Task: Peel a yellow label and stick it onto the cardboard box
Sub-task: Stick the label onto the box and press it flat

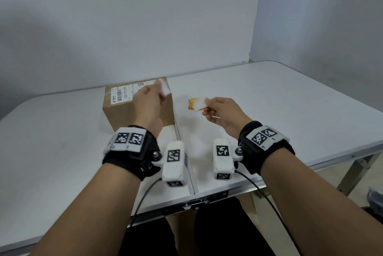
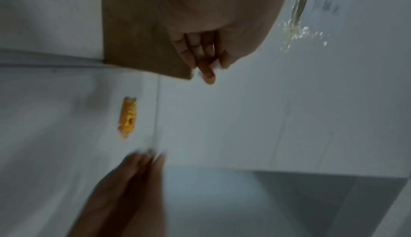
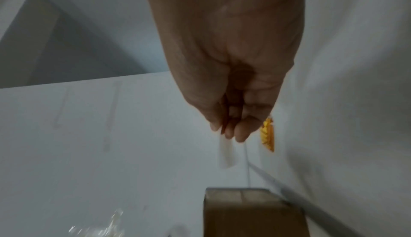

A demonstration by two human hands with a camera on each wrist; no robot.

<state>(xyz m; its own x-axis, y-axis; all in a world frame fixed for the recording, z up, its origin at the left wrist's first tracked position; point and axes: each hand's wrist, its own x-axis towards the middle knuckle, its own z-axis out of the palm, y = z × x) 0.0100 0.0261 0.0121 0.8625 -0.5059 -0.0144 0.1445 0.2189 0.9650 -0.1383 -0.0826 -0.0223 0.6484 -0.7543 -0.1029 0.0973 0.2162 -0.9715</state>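
White backing paper sits pinched between my right hand's thumb and fingertips, low over the table, with loose yellow labels lying just beyond at 12 o'clock. Farther off at 10 o'clock, my left hand pinches a white-looking label above the cardboard box.

Right of the cardboard box the table lies free; only yellow labels lie there, near the box.
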